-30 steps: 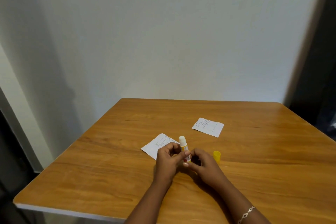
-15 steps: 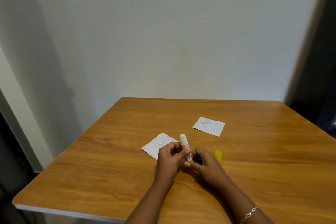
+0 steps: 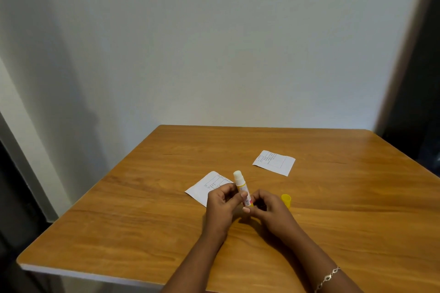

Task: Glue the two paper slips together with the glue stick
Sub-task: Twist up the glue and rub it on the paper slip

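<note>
Both hands are gripping the uncapped glue stick point(image 3: 242, 190) near the table's point(image 3: 142, 233) middle. The left hand point(image 3: 220, 204) is curling its fingers round the barrel. The right hand point(image 3: 269, 209) is pinching the base with curled fingers.

A wooden square table point(image 3: 147, 228) stands against a pale plain wall point(image 3: 214, 43). Above its middle, the left hand point(image 3: 222, 204) and the right hand point(image 3: 267, 208) together grip an uncapped white-and-yellow glue stick point(image 3: 241, 187), its white tip up and tilted slightly left. A yellow plastic cap point(image 3: 286, 199) stands just beside the right hand. One printed white paper slip point(image 3: 204, 189) lies partly behind the left hand; another printed white slip point(image 3: 274, 162) lies farther back, apart. A silver chain bracelet point(image 3: 327, 278) circles the right wrist.
</note>
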